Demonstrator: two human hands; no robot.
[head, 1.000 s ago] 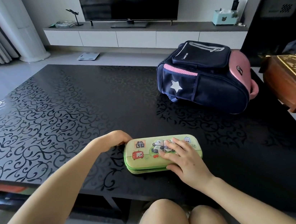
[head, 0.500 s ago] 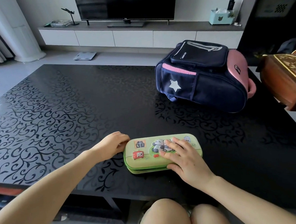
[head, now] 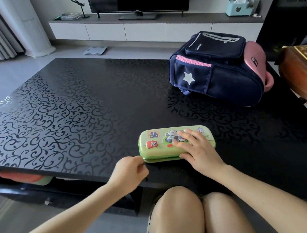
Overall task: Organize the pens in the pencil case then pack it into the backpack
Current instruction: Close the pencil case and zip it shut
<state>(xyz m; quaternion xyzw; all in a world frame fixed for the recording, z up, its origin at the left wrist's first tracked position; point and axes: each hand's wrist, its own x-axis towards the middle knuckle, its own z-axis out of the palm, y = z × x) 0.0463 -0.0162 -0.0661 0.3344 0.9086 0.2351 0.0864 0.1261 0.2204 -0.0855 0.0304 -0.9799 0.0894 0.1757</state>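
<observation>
The pencil case (head: 160, 145) is pale green, with panda, red and orange pictures on its lid. Under it the table (head: 70, 117) is black with scrolling vines; beyond it the backpack (head: 222, 80) is navy, pink-trimmed, with a white star.

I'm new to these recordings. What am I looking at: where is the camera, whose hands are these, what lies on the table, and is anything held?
There is no machine here. A person wears one wide-angle camera on the head, so you look forward and down at their own two bare hands. On the glossy black patterned table lie a green hard-shell pencil case with panda pictures and, farther back to the right, a navy and pink backpack. The right hand rests flat on the case's lid. The left hand pinches at its near left corner, probably the zip pull, which is hidden.
</observation>
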